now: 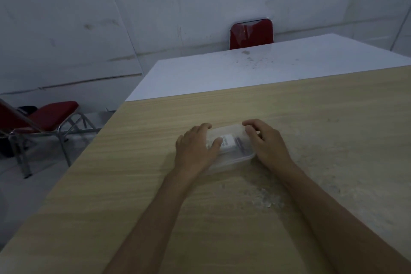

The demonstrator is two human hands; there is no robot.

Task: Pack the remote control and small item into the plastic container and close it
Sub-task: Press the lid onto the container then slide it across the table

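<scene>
Room: pale grey walls, dim light.

Wooden table (311,140): light woodgrain top, filled most of the lower frame; a scuffed, whitish patch lay on it between the two forearms. It bore the container and both hands.

White table (222,73): butted against the far edge of the wooden one, its top speckled with dark marks near the far side.

Red chair (44,120): padded seat on a chrome frame, stood on the floor left of the wooden table. Second red chair (252,33): only the backrest showed, beyond the white table.

Plastic container (231,153): clear, rectangular, rounded corners, with its lid on top; sat on the wooden table near centre, between the hands. Through the translucent lid a white block with dark printing and a darker shape beside it could be made out; the view was too blurred to tell which was the remote control.

Left hand (196,144): palm down over the container's left end, fingers curled round the far corner, thumb lying flat on the lid. Pressed on the container, not fisted.

Right hand (264,140): cupped over the right end, fingertips bent onto the far right corner of the lid, heel near the table. Likewise bearing on the container.
</scene>
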